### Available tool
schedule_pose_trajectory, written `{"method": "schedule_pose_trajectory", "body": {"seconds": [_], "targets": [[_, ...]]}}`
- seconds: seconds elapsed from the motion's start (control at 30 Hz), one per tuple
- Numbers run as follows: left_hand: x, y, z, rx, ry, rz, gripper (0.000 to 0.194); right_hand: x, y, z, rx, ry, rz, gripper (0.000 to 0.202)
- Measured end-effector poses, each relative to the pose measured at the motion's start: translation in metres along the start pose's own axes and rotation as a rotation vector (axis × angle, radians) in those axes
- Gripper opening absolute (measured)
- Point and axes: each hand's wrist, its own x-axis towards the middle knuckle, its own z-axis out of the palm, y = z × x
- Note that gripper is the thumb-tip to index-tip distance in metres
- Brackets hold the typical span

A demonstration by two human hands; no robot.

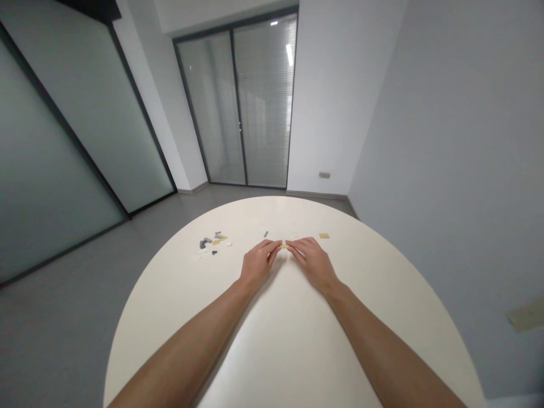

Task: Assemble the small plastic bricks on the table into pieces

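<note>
Over the far half of the white table [289, 340], my left hand [257, 262] and my right hand [313, 262] meet fingertip to fingertip. Between them is a small yellow building brick piece [284, 246], pinched from both sides; the fingers hide its ends. Just beyond my left hand lies a grey brick piece [266, 234]. A flat tan brick plate [324, 236] rests past my right hand. Several tiny white pieces [295, 234] are behind the fingertips, too small to make out well.
To the left is a loose pile of grey, dark and yellow brick pieces [219, 238], with a small black piece [214, 253] and a white piece [229, 244] near it. The table's rounded far edge faces a glass door [238, 113]; a wall stands on the right.
</note>
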Motion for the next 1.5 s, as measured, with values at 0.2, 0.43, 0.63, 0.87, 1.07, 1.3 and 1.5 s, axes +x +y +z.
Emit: {"method": "schedule_pose_trajectory", "body": {"seconds": [0.2, 0.43, 0.63, 0.87, 1.07, 1.3, 1.5], "targets": [[0.0006, 0.0006, -0.001, -0.009, -0.021, 0.0, 0.029, 0.0005, -0.0003, -0.0012, 0.013, -0.02, 0.0, 0.028], [0.0005, 0.0026, -0.001, 0.016, -0.048, -0.012, 0.028, 0.0001, 0.0021, 0.001, -0.003, -0.021, -0.004, 0.028], [0.0009, 0.0044, -0.0022, 0.047, -0.074, -0.036, 0.025, 0.0007, -0.0005, 0.0017, -0.03, -0.026, -0.001, 0.031], [0.0011, 0.0038, -0.0007, 0.044, -0.066, -0.049, 0.024, 0.0003, -0.0011, 0.0016, 0.002, -0.025, 0.004, 0.027], [0.0007, 0.0014, 0.0027, 0.002, -0.034, -0.079, 0.023, -0.0001, 0.0002, 0.0027, 0.039, -0.018, 0.026, 0.026], [-0.0002, 0.001, 0.0043, -0.001, -0.031, -0.077, 0.026, -0.0015, 0.0018, 0.0037, 0.07, -0.012, 0.043, 0.027], [-0.0008, 0.0016, 0.0037, -0.002, -0.022, -0.048, 0.03, -0.0018, 0.0023, 0.0044, 0.075, -0.003, 0.049, 0.027]]}}
